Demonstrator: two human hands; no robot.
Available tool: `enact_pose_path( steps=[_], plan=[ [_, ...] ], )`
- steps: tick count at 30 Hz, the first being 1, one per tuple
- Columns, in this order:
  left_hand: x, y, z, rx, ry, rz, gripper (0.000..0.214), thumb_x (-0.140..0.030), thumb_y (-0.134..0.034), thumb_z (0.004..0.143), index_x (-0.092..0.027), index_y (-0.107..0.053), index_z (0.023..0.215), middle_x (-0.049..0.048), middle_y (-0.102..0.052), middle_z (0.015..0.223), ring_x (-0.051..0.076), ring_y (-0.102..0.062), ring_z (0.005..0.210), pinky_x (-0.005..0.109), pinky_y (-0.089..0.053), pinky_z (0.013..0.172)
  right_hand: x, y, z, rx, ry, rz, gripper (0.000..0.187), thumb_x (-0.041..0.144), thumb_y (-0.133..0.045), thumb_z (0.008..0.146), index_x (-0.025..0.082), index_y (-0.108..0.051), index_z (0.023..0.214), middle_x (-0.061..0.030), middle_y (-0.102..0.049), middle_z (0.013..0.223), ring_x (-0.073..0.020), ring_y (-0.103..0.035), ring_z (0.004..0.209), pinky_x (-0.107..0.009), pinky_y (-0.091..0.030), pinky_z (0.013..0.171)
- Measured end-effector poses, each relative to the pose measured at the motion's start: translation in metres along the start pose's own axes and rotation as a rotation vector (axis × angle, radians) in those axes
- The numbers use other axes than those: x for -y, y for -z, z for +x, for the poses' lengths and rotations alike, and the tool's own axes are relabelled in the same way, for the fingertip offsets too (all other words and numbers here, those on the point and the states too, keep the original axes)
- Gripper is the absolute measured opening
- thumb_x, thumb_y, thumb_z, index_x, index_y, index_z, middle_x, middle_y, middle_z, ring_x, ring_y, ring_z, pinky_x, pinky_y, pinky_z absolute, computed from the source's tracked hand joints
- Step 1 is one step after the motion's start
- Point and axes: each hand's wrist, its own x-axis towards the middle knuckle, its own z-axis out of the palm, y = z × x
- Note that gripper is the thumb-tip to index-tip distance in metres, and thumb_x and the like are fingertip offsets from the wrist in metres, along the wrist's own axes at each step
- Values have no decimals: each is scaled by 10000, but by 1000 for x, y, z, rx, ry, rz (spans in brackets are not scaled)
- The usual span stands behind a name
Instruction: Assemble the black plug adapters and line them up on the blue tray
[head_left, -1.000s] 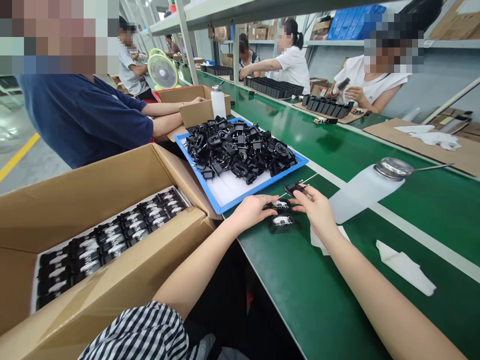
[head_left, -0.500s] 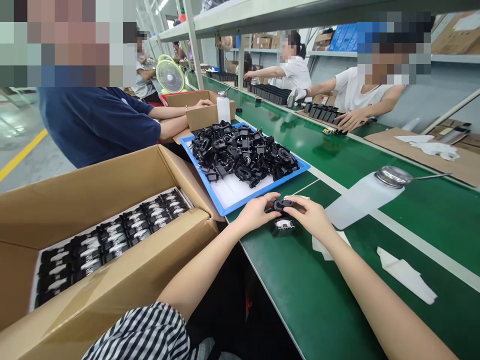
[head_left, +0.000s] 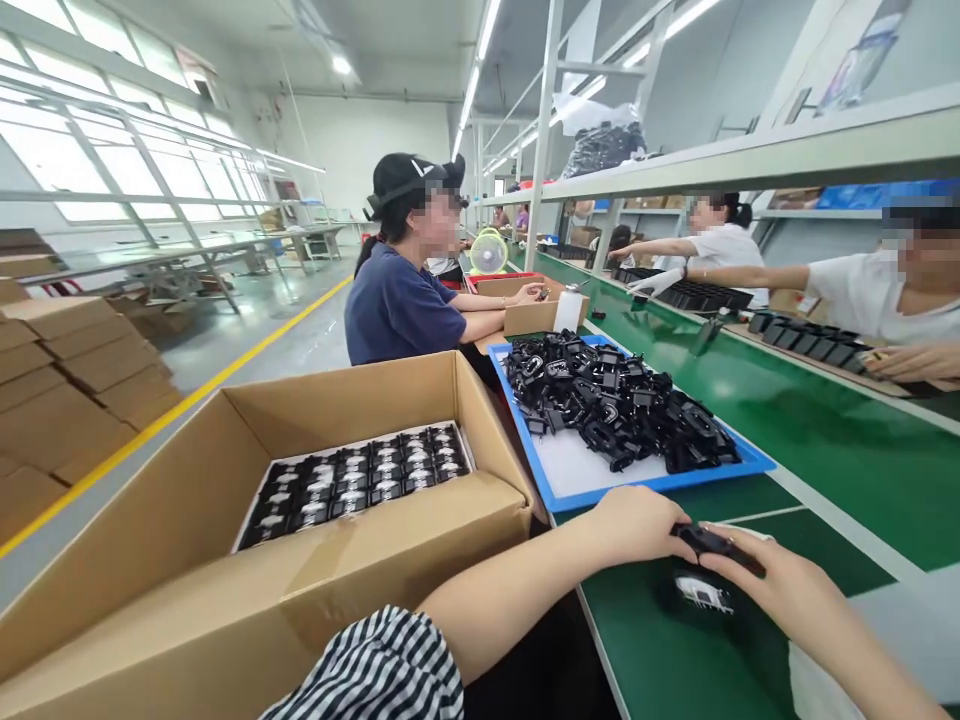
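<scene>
While my left hand point(head_left: 637, 522) and right hand point(head_left: 780, 590) meet over the green belt point(head_left: 810, 430), both pinch one black plug point(head_left: 709, 541) by its ends, fingers closed on it, just above the belt at the near edge. One second black part point(head_left: 697, 592), with a white label, lies on the belt directly under the plug; its outline is blurred. One blue tray point(head_left: 592, 480) sits just beyond my hands, carrying a heap of black plugs point(head_left: 615, 405) too tangled to count. One open carton point(head_left: 225, 560) stands to my left, holding packed black parts point(head_left: 360, 475) in rows; its front flap hides the nearer rows. My right forearm is cut off at the lower edge, and a pale object at the lower right corner is too cropped to identify. One person in a dark blue shirt point(head_left: 401, 305) sits beyond the carton, with a small box point(head_left: 536, 312) and a white bottle point(head_left: 568, 310) near them. Two people in white point(head_left: 862, 290) reach across the belt's far side, over black trays point(head_left: 802, 340). One fan point(head_left: 489, 252) stands farther back.
</scene>
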Motion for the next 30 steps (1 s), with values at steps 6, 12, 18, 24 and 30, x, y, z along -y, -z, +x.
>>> enact_pose_path(
  steps=[6,12,18,24,30],
  plan=[
    [-21,32,20,322,30,182,284,-342,-604,614,-103,-599,767,89,-597,721,214,-558,667,249,-424,512,10,10,6,216,-180,76,338,491,-409,550,252,-618,667,-19,-614,660,-246,-571,596,-326,-478,507],
    [-27,27,23,320,142,155,238,-276,-605,626,-117,-605,803,87,-604,778,209,-553,712,230,-411,523,11,9,6,293,-270,79,424,514,-386,510,241,-606,749,-17,-618,758,-264,-566,711,-340,-475,605],
    [-18,15,4,172,164,81,223,-303,-581,636,-172,-603,815,41,-609,787,184,-553,734,226,-412,585,12,3,-2,236,-286,170,506,525,-379,532,206,-591,863,-24,-601,868,-270,-546,794,-344,-454,689],
    [51,58,-7,-75,421,102,259,-183,-511,668,-174,-553,924,82,-564,936,222,-500,896,307,-388,754,17,-2,-12,312,-264,353,529,505,-401,598,190,-515,1008,-33,-548,999,-241,-491,921,-314,-411,786],
    [116,65,-4,-172,550,-1,314,-274,-557,660,-122,-538,934,64,-587,849,168,-529,805,233,-404,714,16,9,-16,379,-299,489,689,505,-431,580,148,-340,1162,-104,-414,1157,-229,-427,1009,-303,-408,804]
  ],
)
